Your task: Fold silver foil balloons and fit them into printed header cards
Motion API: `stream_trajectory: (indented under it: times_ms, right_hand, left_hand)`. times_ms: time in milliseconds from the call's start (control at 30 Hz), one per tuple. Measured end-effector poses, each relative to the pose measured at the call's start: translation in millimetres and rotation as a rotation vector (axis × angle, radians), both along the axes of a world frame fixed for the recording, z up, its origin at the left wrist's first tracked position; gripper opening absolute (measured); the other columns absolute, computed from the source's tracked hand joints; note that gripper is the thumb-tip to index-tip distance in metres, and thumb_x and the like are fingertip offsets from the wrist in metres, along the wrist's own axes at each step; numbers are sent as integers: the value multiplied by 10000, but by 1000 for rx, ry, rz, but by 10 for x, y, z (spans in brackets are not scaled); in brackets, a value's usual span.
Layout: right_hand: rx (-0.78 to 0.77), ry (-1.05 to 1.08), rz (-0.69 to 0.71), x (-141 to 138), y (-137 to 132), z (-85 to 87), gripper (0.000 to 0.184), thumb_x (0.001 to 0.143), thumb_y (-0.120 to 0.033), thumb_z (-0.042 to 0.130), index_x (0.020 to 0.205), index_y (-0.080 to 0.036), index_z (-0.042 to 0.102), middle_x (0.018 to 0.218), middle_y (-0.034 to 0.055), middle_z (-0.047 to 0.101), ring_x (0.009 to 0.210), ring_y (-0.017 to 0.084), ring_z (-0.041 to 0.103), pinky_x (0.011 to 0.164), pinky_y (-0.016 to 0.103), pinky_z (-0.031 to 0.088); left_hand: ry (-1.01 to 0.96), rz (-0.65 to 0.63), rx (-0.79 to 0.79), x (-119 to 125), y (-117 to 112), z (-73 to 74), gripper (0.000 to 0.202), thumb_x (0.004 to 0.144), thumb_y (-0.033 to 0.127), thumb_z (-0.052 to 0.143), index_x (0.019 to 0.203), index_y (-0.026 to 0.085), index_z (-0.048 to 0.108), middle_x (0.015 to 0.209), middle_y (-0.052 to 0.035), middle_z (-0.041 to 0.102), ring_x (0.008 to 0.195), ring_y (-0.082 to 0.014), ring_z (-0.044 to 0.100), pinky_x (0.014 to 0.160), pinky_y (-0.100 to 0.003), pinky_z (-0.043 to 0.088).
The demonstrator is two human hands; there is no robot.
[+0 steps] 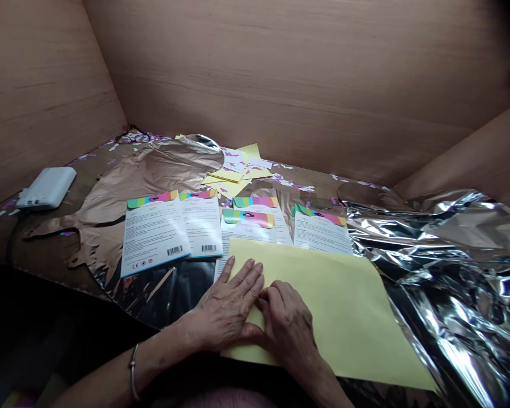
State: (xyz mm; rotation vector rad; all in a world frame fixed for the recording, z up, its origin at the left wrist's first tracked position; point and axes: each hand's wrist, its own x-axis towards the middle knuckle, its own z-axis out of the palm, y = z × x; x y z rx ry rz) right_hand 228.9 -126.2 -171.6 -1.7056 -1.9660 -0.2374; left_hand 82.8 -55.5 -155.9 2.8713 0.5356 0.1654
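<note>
A large pale yellow paper sheet [344,311] lies at the table's front, over the lower parts of some printed packets. Pressed flat on its left part is my left hand [232,303], fingers stretched out. My right hand [289,320] rests just beside it with the fingers curled down onto the paper. What those fingers grip, if anything, is hidden. Beyond the hands lie white printed packets with rainbow tops: one with a barcode [155,238] overlaps another [202,226] on the left. More sit partly under the sheet, a middle packet [249,226] and a right packet [321,229].
Shiny crumpled foil [433,238] spreads over the right side, and more foil [153,164] covers the left. A white box-shaped device [46,188] with a cable stands far left. Glasses [134,138], yellow scraps [227,186] and paper bits lie near the cardboard-like back wall [280,85].
</note>
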Motion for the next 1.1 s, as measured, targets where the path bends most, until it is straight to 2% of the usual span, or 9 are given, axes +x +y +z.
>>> stream_trajectory:
  times_ms: [167, 333, 433, 533, 667, 800, 900, 1100]
  right_hand:
    - [-102, 222, 114, 84, -51, 102, 190, 878, -136, 360, 700, -192, 389, 662, 15, 439, 623, 154, 427, 565, 265, 336]
    - [-235, 539, 171, 319, -63, 390, 139, 877, -164, 357, 749, -198, 401, 808, 25, 491, 734, 136, 485, 642, 249, 387]
    - [-280, 670, 106, 610, 48, 576, 155, 868, -256, 390, 730, -199, 433, 830, 26, 520, 767, 145, 498, 686, 265, 389]
    - [-351, 766, -73, 1000, 268, 660, 203, 784, -364, 486, 675, -193, 489, 683, -2, 506, 669, 144, 477, 642, 272, 373]
    - [-334, 821, -279, 1527, 655, 555, 273, 698, -422, 569, 608, -171, 508, 546, -24, 470, 548, 120, 443, 544, 260, 342]
    - [-362, 850, -432, 1914, 1007, 403, 292, 789, -377, 579, 628, -146, 505, 529, -48, 467, 478, 83, 432, 480, 221, 351]
    - [-421, 841, -505, 2082, 1210, 362, 236, 866, -329, 538, 746, -126, 540, 644, -40, 522, 515, 67, 477, 501, 205, 413]
    - [-527, 742, -590, 2160, 1513, 282, 210, 877, -318, 534, 938, -120, 567, 864, 19, 583, 695, 111, 567, 609, 260, 495]
  left_hand:
    - [-14, -2, 15, -6, -7, -21, 859, 808, 682, 193, 1351, 22, 269, 1439, -192, 184, 1352, -285, 59, 1081, -499, 8]
    - [-14, -10, 44, 1, 4, -29, 884, 790, 701, 212, 1350, 21, 275, 1431, -204, 183, 1342, -311, 89, 1071, -524, 42]
    - [7, -13, 76, 8, 16, -35, 880, 789, 696, 254, 1339, 11, 300, 1417, -220, 201, 1328, -342, 135, 1053, -557, 99]
    - [-1, -22, 95, 11, 27, -44, 861, 797, 683, 276, 1338, 13, 306, 1411, -221, 214, 1321, -348, 159, 1038, -573, 145]
    - [-14, -28, 91, 12, 42, -70, 878, 785, 696, 280, 1335, 12, 312, 1406, -223, 222, 1316, -354, 176, 1023, -592, 171]
    - [-13, -16, 97, 2, 55, -97, 872, 783, 689, 320, 1352, 28, 285, 1417, -206, 205, 1327, -340, 137, 1035, -589, 147]
    - [0, -16, 96, -7, 53, -122, 860, 788, 671, 355, 1374, 53, 238, 1424, -194, 192, 1332, -326, 132, 1039, -579, 153]
    - [-58, -23, 122, -21, 48, -189, 883, 775, 655, 420, 1401, 87, 165, 1422, -189, 211, 1338, -319, 107, 1052, -579, 78]
